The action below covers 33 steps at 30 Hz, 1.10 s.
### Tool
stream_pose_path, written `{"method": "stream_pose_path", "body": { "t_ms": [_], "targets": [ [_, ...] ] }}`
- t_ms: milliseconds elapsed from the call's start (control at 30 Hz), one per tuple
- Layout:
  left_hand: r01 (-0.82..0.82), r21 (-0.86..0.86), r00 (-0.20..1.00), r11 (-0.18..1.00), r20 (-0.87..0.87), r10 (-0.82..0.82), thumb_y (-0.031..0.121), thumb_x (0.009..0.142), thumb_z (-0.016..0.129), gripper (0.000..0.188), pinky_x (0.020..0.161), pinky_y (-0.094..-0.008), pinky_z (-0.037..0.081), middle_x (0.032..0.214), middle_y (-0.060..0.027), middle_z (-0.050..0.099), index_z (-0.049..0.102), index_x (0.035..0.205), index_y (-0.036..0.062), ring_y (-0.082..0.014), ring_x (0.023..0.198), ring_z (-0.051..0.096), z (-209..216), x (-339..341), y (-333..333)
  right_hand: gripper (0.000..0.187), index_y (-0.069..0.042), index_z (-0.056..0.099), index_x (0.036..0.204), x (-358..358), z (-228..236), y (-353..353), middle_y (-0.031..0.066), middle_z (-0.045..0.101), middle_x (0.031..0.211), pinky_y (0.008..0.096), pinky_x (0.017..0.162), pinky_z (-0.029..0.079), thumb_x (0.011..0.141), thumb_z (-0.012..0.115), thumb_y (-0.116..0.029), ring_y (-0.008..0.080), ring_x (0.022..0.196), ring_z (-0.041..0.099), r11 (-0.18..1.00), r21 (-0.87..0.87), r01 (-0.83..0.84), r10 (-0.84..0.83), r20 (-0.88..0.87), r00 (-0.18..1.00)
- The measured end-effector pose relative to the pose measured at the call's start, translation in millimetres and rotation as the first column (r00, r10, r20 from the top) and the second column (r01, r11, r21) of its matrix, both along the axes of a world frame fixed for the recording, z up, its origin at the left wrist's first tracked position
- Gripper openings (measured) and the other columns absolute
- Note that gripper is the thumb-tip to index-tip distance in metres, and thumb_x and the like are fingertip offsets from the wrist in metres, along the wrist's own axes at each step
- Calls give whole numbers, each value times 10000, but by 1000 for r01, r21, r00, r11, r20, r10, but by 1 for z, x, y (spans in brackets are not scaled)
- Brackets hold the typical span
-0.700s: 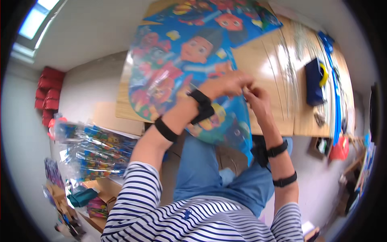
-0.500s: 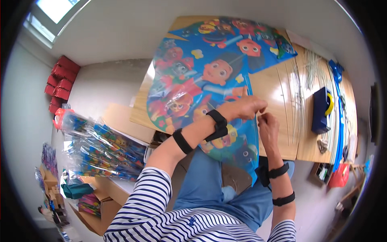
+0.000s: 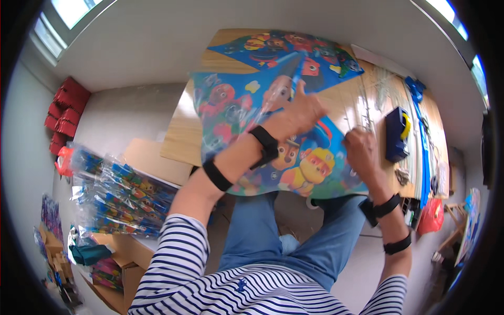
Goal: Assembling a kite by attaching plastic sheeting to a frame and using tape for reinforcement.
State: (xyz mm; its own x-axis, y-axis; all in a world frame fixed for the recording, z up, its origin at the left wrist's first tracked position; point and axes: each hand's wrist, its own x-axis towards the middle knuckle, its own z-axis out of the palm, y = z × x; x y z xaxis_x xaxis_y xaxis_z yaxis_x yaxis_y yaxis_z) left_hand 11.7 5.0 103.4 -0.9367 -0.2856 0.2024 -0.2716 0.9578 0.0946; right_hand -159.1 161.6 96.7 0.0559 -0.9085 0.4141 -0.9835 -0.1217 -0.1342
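Farther apart than in the earlier frame, the left hand (image 3: 302, 113) and right hand (image 3: 362, 152) are over a glossy printed sheet (image 3: 312, 165), which now bows up and overhangs the wooden surface's (image 3: 181, 134) near edge. One left finger points upward; the right fingers curl by the sheet's right edge (whether either hand grips it, I cannot tell). It looks light, limp, slippery and easily creased; edges or corners seem the best hold.

Blue printed sheet (image 3: 311, 167) partly hidden behind the left forearm (image 3: 237, 161), right hand (image 3: 362, 149) blurred
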Motion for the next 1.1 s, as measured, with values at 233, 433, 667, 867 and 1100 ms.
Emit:
{"method": "stream_pose_path", "body": {
  "t_ms": [233,433,667,867,1100],
  "targets": [
    [-59,190,873,980,-466,143,56,828,613,76,684,-378,523,730,-70,660,646,896,48,-224,725,681,128,18,0,310,-51,631,1096,-12,143,11,145,602,1085,444,909,431,793,689,-75,352,1030,550,737,-665,120,-377,-258,889],
    [-136,402,482,906,-772,415,40,817,652,122,576,-297,513,739,-41,676,704,911,-19,-132,643,645,206,59,-86,320,-52,615,1103,56,126,48,141,580,1052,475,872,427,802,693,-130,356,970,545,753,-657,-45,-65,-142,988],
    [-296,755,140,585,-572,809,85,809,703,141,602,-332,509,776,-73,691,717,875,-39,-154,645,639,167,131,-108,539,-88,564,1310,70,11,40,167,535,1287,567,1112,274,832,712,-289,347,1234,453,978,-206,21,-29,-36,999],
    [-516,778,46,358,-392,919,121,774,660,190,630,-396,516,771,-169,702,718,845,-46,-239,662,680,56,175,-137,522,-51,567,1301,58,-47,6,199,605,1139,532,974,391,865,685,-314,397,1090,536,987,147,60,-96,248,964],
    [-664,697,13,272,-354,935,105,799,630,193,677,-403,517,815,-195,709,731,917,-8,-300,732,700,-55,204,-164,293,-26,652,1027,74,-72,1,152,613,961,431,757,489,810,726,-208,347,922,602,988,127,83,-116,276,954]
  ]
}}
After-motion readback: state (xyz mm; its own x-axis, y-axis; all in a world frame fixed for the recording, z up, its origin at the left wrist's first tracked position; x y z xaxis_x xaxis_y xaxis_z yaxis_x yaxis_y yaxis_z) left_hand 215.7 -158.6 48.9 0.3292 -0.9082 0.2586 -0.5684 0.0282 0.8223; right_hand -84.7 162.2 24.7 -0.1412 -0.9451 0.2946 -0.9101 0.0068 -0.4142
